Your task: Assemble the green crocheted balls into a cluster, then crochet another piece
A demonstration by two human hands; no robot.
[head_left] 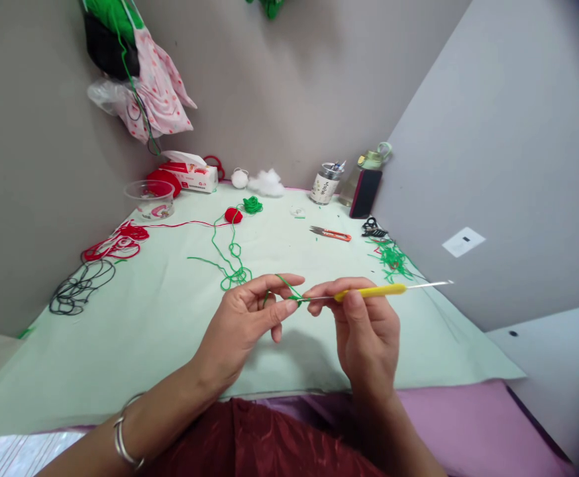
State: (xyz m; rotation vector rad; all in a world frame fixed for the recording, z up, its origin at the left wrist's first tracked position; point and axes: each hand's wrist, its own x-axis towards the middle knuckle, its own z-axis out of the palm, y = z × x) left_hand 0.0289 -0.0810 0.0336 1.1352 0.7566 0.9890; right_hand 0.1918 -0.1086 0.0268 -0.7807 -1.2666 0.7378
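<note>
My right hand [366,324] is closed round the yellow grip of a double-ended crochet hook [376,291]. One metal end points left into a small piece of green crochet [295,299]; the other sticks out to the right. My left hand [250,311] pinches that green piece between thumb and fingers, and a strand of green yarn runs over its raised index finger. Behind the left hand, loose green yarn [234,275] trails over the cloth toward a green yarn bundle [252,205]. The piece's stitches are too small to make out.
Orange thread snips [331,234] lie beyond my hands. At the left are red yarn [120,242], black cord [78,288] and a clear tub [150,202]. Green scraps [393,260], a phone [366,193], a bottle [352,185] and a pen jar [325,185] are at the right.
</note>
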